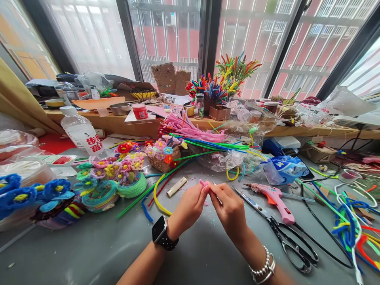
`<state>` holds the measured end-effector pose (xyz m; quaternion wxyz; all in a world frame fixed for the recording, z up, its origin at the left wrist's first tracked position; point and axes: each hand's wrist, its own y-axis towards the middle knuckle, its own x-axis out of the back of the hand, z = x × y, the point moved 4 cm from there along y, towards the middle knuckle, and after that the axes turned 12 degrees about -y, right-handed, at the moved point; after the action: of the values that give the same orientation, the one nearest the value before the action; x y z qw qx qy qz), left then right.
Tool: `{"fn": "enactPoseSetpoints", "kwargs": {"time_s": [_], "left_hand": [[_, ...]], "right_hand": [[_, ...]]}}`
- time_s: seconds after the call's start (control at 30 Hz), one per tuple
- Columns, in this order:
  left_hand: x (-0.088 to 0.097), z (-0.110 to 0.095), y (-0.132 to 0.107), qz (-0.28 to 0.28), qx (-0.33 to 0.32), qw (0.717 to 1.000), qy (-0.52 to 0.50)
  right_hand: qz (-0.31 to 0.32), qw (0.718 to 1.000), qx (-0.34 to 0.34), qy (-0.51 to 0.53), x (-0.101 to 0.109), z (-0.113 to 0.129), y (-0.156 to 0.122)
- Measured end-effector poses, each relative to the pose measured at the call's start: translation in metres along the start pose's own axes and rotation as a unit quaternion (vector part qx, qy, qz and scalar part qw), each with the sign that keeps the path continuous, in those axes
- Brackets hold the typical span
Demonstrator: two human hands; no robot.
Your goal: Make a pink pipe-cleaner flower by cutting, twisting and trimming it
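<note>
Both my hands meet above the grey table [97, 249]. My left hand [190, 206], with a black watch on its wrist, is pinched shut on a small piece of pink pipe cleaner [204, 183]. My right hand [230, 209], with a bead bracelet on its wrist, is closed on the same pink piece from the other side. Just right of my hands lie black-handled scissors [285, 237] and a pink glue gun [274, 198]. A yellow pipe cleaner [157, 196] curves on the table to their left.
Finished pipe-cleaner flowers in small baskets [118, 178] and blue flowers [35, 194] stand at the left. A water bottle [81, 132], a heap of loose pipe cleaners [202, 136], a blue packet [283, 168] and tangled coloured stems [350, 221] crowd the table. A cluttered wooden sill [124, 120] runs behind.
</note>
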<state>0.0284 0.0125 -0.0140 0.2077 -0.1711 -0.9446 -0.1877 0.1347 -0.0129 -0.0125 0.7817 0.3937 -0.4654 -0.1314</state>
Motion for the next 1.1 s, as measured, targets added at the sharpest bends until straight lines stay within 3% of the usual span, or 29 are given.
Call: {"fn": "enactPoseSetpoints", "kwargs": {"time_s": [0.23,0.47,0.73,1.1], "left_hand": [[0.008,0.004,0.0,0.031,-0.005,0.998,0.062],[0.013,0.003,-0.002,0.086,-0.04,0.991,0.095],[0.015,0.004,-0.003,0.127,-0.072,0.978,0.149],[0.014,-0.001,0.001,0.075,-0.103,0.962,0.24]], "right_hand": [[0.123,0.986,0.106,-0.035,0.002,0.004,0.006],[0.145,0.98,0.128,-0.046,0.004,0.003,0.006],[0.118,0.988,0.085,-0.06,0.005,-0.003,0.005],[0.099,0.995,-0.003,-0.017,0.006,-0.01,0.01]]}}
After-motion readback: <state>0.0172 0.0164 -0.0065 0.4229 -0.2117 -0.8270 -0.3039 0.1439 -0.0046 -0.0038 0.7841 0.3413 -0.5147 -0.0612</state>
